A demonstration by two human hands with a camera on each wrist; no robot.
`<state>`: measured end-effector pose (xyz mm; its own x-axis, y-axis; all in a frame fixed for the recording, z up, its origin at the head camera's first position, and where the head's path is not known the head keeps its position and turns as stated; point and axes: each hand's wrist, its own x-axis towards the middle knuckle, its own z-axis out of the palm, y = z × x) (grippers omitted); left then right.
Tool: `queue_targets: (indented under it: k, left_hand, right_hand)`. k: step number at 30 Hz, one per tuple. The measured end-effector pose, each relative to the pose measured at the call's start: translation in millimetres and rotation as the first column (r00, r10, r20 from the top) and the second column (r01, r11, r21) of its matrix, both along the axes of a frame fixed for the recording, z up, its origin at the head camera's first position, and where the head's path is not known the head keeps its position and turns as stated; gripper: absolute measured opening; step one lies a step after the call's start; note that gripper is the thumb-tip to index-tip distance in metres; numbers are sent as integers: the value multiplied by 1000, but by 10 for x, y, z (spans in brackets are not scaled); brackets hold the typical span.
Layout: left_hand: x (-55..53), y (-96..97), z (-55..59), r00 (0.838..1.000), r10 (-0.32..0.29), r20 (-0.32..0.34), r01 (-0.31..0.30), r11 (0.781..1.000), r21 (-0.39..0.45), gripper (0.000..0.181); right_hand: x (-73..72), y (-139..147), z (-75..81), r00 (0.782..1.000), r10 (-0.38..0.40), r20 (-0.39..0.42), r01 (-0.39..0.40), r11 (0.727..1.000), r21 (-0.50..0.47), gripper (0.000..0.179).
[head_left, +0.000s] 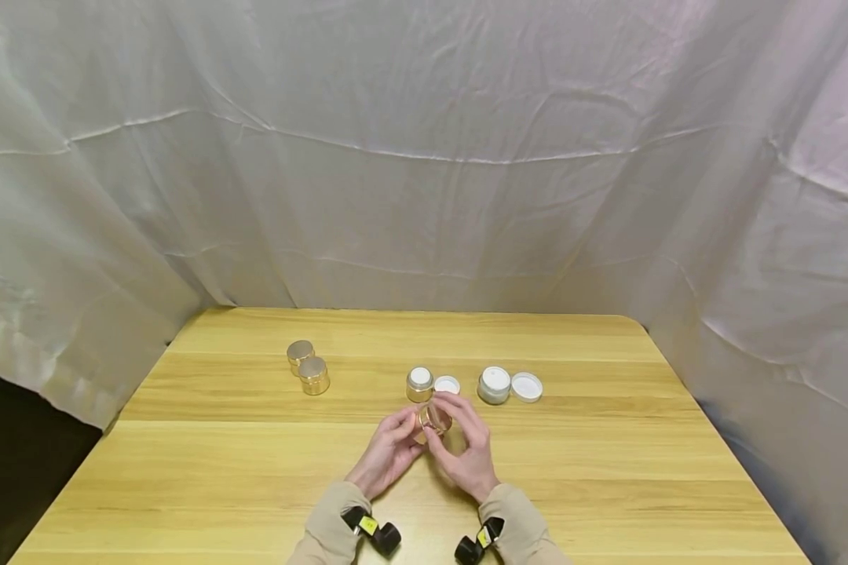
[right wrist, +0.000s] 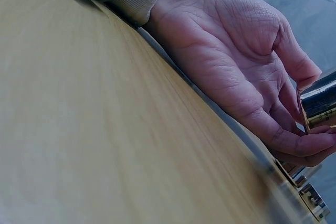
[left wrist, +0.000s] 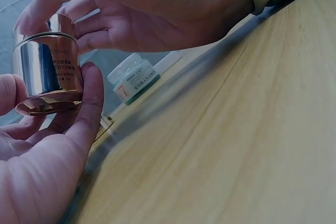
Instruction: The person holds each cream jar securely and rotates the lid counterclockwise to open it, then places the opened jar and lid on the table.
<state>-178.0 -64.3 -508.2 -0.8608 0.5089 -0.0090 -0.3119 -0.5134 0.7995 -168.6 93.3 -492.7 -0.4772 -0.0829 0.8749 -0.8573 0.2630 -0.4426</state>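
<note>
A shiny gold jar (head_left: pixel 436 421) with printing on its side is held between the two hands above the table. My left hand (head_left: pixel 389 455) grips its lower part; in the left wrist view the thumb and fingers curl round the jar (left wrist: pixel 59 72). The right hand (head_left: pixel 466 453) has thumb and fingers round the jar's top. Seen from the right wrist, the left hand (right wrist: pixel 231 61) holds the jar (right wrist: pixel 321 100) at the frame's edge, and the right hand is out of that view. Just beyond stands a gold-based jar (head_left: pixel 420 386) with a white top, beside a white-lined lid (head_left: pixel 447 384).
A pale green jar (head_left: pixel 495 386) with a white top stands to the right, a white-lined lid (head_left: pixel 527 387) next to it. Farther left are two lidded gold jars, one behind (head_left: pixel 300 355) and one in front (head_left: pixel 314 377). Grey curtains (head_left: pixel 424 196) surround the wooden table (head_left: pixel 226 447).
</note>
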Motion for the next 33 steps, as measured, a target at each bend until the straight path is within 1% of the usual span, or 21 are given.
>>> queue_targets:
  k: [4,6,9,14,18,21,26,29,33]
  left_hand:
    - [2,0,3,1000,-7,1,7,1000,-10,56]
    - [-5,1,11,1000,-10,-3,10,1000,-12,56]
    - [-5,3,18,1000,-11,0,11,1000,-8,56]
    - [4,-4,12,1000,-10,2,10,1000,0,57]
    - [7,-7,8,1000,-6,5,6,1000,-1,58]
    - [6,-7,11,1000,-2,13,2,1000,-11,56]
    - [5,-11,8,1000,-8,10,8,1000,-23,56]
    - [5,-10,5,1000,-10,3,10,1000,-20,57]
    - [7,-6,-3,1000,-8,0,8,1000,-16,57]
  right_hand:
    - [65,-8,108,999,-29,42,29,1000,1,51]
    - [67,-12,127,998,-43,55,44,999,-5,54]
    - [59,-16,123,997,-54,51,55,998,-16,54]
    - [54,-21,109,999,-22,33,23,999,-26,50]
    - [60,-18,102,999,17,45,-16,1000,-23,48]
    - [64,-16,102,998,6,58,-5,1000,-20,49]
    - [68,-21,115,997,-40,62,41,999,-23,52]
    - [64,-26,120,998,-37,48,38,999,-31,50]
    - [59,-23,115,1000,-7,25,7,999,-39,47]
